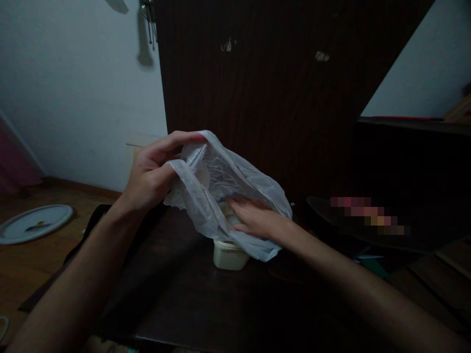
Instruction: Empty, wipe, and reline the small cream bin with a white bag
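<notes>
My left hand [150,176] pinches the bag [221,191] open above the dark tabletop [176,289], my right hand [253,218] lies flat inside, fingertips veiled, on a half-hidden tub [228,255].

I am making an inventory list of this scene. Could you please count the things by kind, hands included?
Bare hands: 2, left hand gripping the bag's edge, right hand inside the bag
Thin translucent white plastic bag: 1
Small cream plastic container, partly in the bag: 1
Round white plate on the floor: 1
Dark wooden table: 1
Total: 6
</notes>
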Demonstrator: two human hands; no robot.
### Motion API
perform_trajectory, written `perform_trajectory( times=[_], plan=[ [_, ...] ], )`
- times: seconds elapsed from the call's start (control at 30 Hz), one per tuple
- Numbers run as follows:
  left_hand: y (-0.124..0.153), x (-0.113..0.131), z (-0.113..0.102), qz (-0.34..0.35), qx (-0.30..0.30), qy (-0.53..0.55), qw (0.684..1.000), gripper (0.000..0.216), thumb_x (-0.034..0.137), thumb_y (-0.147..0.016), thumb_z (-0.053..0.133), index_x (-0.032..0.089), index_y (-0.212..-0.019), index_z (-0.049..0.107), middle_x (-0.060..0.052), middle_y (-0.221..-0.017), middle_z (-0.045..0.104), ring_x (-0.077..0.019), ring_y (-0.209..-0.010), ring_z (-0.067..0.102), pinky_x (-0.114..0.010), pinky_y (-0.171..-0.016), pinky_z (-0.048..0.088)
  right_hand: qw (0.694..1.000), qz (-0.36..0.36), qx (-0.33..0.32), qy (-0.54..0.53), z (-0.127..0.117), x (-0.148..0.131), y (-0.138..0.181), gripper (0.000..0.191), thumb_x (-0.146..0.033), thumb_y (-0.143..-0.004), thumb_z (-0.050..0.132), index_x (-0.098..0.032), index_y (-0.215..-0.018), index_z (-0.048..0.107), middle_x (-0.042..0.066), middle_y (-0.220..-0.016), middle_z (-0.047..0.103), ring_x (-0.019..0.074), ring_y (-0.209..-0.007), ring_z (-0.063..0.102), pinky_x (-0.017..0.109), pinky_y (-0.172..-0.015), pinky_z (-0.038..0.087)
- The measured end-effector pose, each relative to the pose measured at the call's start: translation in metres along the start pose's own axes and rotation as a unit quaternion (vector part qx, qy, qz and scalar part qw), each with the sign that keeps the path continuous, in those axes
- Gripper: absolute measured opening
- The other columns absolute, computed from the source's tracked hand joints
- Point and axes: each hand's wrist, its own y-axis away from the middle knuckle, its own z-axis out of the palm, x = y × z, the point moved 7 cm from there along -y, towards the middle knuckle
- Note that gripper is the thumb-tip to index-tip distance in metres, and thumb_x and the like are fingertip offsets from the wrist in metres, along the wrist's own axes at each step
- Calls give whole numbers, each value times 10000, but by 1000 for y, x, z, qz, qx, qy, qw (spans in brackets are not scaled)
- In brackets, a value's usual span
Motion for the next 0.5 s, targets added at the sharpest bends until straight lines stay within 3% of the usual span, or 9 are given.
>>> perform_trajectory(
  times=[0.07, 0.17, 0.33, 0.5],
  plan=[
    [0, -3, -6, -3, 26, 2, 1000, 348, 97, -817, 710, 225, -1131, 785, 1, -1126, 765, -145, -940, 659, -196, -754, 512, 1000, 16, -20, -16, 3, 3, -3, 269, -204, -943, 628, -172, -1208, 662, 141, -1226, 700, 302, -1062, 687, 418, -906, 542],
    [2, -12, -13, -20, 46, -9, 999, 342, 83, -806, 696, 234, -1095, 796, 17, -1099, 774, -135, -931, 659, -196, -753, 509, 998, 8, -8, -54, 0, 3, -7, 276, -37, -950, 466, -174, -1027, 694, 126, -1092, 717, 265, -993, 678, 396, -899, 515],
    [5, -20, -24, -54, 70, -38, 995, 295, 156, -827, 714, 261, -1093, 785, 12, -1130, 773, -173, -963, 687, -263, -795, 556, 990, -41, 12, -133, -24, -1, -7, 128, -136, -945, 527, -171, -883, 633, 78, -963, 682, 204, -908, 624, 322, -833, 480],
    [5, -23, -31, -53, 85, -125, 987, 311, 184, -855, 664, 286, -1129, 769, 2, -1208, 760, -235, -1105, 682, -348, -925, 584, 930, -76, 11, -359, -58, -2, -1, 67, -202, -863, 575, -182, -799, 582, -32, -726, 555, 130, -674, 488, 267, -659, 372]
  ],
)
